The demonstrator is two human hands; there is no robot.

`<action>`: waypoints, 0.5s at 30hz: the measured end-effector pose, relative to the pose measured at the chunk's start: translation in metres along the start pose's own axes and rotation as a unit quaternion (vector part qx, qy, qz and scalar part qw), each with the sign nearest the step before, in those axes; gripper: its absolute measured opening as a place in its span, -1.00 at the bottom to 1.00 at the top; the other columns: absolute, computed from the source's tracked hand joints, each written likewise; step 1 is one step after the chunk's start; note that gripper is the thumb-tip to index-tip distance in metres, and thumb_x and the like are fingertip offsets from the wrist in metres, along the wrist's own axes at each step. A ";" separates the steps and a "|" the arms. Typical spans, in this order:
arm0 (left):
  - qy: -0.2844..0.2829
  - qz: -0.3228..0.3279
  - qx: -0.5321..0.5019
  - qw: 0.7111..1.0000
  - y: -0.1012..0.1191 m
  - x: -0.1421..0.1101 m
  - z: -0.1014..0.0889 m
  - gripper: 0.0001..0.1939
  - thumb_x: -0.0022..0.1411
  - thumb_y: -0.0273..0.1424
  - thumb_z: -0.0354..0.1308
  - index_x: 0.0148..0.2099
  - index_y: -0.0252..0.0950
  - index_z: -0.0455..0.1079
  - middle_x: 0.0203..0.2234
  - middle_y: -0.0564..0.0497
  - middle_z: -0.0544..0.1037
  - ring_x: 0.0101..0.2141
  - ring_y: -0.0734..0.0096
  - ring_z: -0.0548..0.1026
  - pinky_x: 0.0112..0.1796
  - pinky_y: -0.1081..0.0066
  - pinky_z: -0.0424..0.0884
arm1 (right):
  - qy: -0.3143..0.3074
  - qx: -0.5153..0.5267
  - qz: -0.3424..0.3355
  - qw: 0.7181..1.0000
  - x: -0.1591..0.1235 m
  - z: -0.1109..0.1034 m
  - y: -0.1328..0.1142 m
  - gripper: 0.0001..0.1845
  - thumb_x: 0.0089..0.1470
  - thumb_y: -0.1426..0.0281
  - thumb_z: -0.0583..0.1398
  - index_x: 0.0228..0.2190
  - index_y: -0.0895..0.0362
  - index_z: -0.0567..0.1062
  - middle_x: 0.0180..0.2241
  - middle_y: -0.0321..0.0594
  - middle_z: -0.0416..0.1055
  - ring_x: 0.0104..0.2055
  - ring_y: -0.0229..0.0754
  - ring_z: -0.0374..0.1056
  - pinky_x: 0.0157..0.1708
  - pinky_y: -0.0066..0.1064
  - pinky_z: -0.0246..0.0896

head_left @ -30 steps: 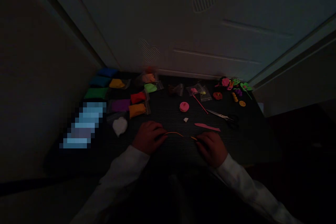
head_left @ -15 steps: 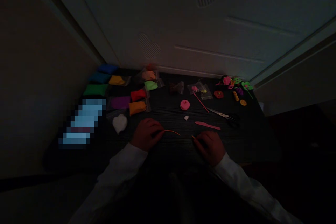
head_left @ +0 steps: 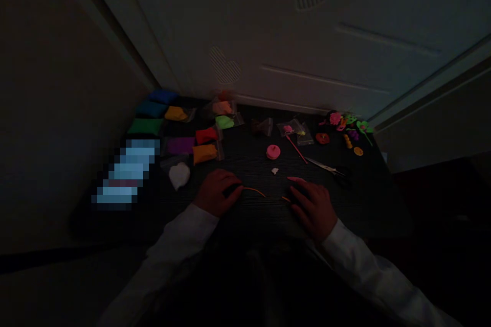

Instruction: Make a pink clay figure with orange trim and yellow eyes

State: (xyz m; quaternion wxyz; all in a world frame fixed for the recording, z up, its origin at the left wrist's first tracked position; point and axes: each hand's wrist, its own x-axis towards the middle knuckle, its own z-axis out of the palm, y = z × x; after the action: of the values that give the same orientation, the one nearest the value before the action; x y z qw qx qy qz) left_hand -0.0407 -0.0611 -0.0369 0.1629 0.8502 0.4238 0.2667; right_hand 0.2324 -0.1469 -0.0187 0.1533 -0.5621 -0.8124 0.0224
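Note:
My left hand [head_left: 218, 191] is closed, pinching one end of a thin orange clay strand [head_left: 254, 190] that curves out to the right just over the dark table [head_left: 245, 219]. A short orange piece of strand [head_left: 286, 199] lies by the fingertips of my right hand [head_left: 314, 209]. That hand rests palm down, its fingers apart and holding nothing. Its fingers partly cover a pink clay knife [head_left: 295, 179]. Beyond the hands are a small white scrap [head_left: 275, 170] and a round pink clay piece [head_left: 273, 152].
Scissors [head_left: 326, 166] and a thin pink tool [head_left: 296, 149] lie to the right. Small clay flowers [head_left: 335, 119] sit at the back right. Bags of coloured clay, one orange [head_left: 204, 154] and one white [head_left: 179, 176], and a blurred lit screen [head_left: 128, 171] are at left. A white door [head_left: 245, 20] stands behind.
My right hand has let go of the short orange piece, opened and moved slightly right, over the pink knife. My left hand still holds the strand. The view has shifted slightly.

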 end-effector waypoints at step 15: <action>-0.001 0.000 -0.009 1.000 0.000 0.001 0.000 -0.80 0.07 -0.31 0.03 -0.29 -0.30 0.38 -0.37 -0.05 0.44 -0.28 0.36 0.35 -0.21 0.28 0.27 | 0.039 0.031 0.076 0.996 0.007 0.011 -0.017 -0.84 -0.03 0.31 0.10 -0.44 0.11 0.43 -0.31 -0.18 0.36 -0.20 -0.15 0.21 -0.19 -0.23 0.04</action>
State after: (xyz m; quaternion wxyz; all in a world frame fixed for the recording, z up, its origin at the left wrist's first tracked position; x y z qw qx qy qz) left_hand -0.0405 -0.0606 -0.0362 0.1712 0.8488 0.4215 0.2693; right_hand 0.2119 -0.1446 -0.0240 0.1996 -0.6180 -0.7595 0.0373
